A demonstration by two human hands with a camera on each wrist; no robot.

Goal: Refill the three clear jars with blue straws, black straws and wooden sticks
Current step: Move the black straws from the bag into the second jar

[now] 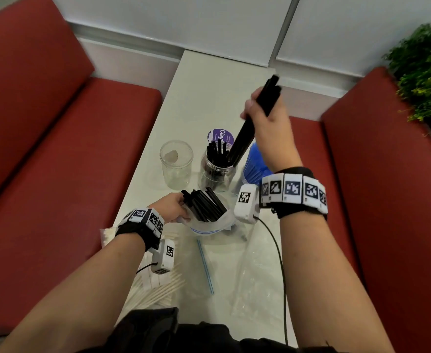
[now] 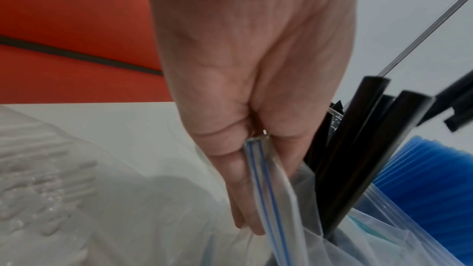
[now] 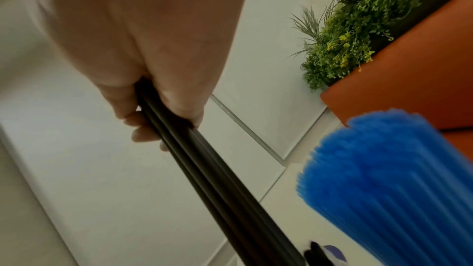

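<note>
My right hand [image 1: 260, 108] grips a bundle of black straws [image 1: 245, 138] [image 3: 220, 179], their lower ends over the middle jar [image 1: 215, 171], which holds several black straws. My left hand [image 1: 173, 207] [image 2: 250, 108] pinches the rim of a zip bag [image 1: 209, 225] [image 2: 266, 189] with more black straws [image 1: 204, 203] [image 2: 358, 149] sticking out. An empty clear jar [image 1: 176, 164] stands to the left. Blue straws [image 1: 255, 166] [image 3: 389, 179] fill the jar on the right, mostly hidden behind my right wrist.
Wooden sticks [image 1: 153, 289] in a clear bag lie at the table's near left. An empty zip bag [image 1: 255, 271] lies at the near right. A purple-labelled lid [image 1: 220, 136] sits behind the jars. Red benches [image 1: 43, 154] flank the narrow white table [image 1: 209, 85]; a plant [image 1: 426, 72] stands far right.
</note>
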